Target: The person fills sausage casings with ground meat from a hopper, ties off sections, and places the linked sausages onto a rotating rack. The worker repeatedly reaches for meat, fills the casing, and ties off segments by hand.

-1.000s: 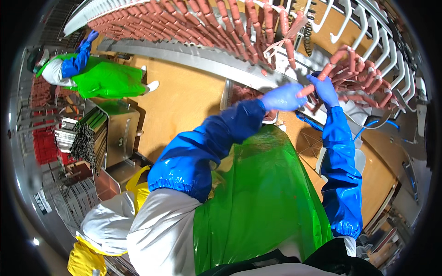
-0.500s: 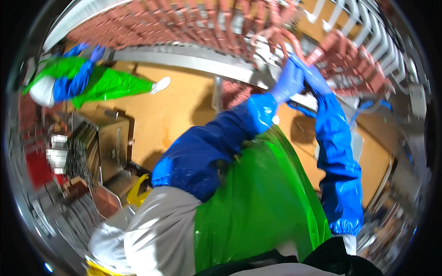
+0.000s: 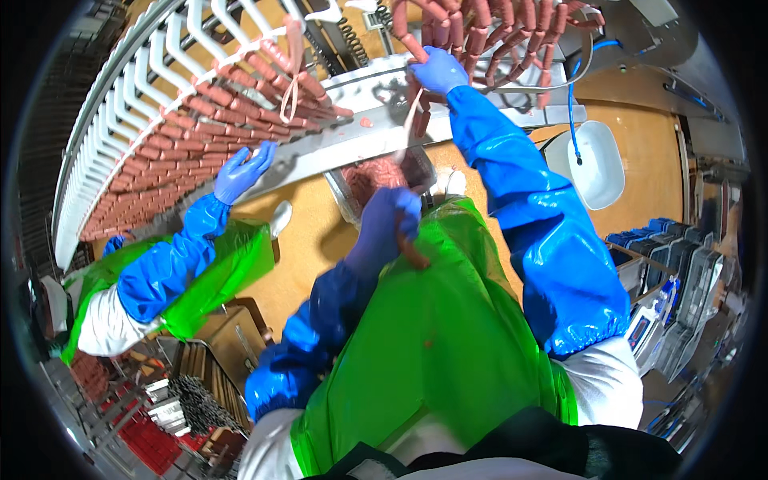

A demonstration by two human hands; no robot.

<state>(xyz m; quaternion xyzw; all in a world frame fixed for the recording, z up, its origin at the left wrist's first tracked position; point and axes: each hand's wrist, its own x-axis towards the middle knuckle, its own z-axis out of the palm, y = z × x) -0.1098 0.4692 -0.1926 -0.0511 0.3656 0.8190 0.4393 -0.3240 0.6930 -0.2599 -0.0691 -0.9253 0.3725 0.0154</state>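
Two gloved hands busy. Our left hand (image 3: 390, 220) is clamped on a sausage (image 3: 413, 254). Our right hand (image 3: 437, 70), raised well above, closes around hanging sausage links (image 3: 480, 32).

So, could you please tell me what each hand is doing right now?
Left hand: closed on a sausage.
Right hand: raised, gripping the hanging sausage links.

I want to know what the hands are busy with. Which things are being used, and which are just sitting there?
In use:
- left hand, holding a sausage
- right hand, up at the hanging sausages
- thin strand below the right hand
- bin of sausages

Just there:
- white tub
- blue hose
- co-worker's hand
- metal rods
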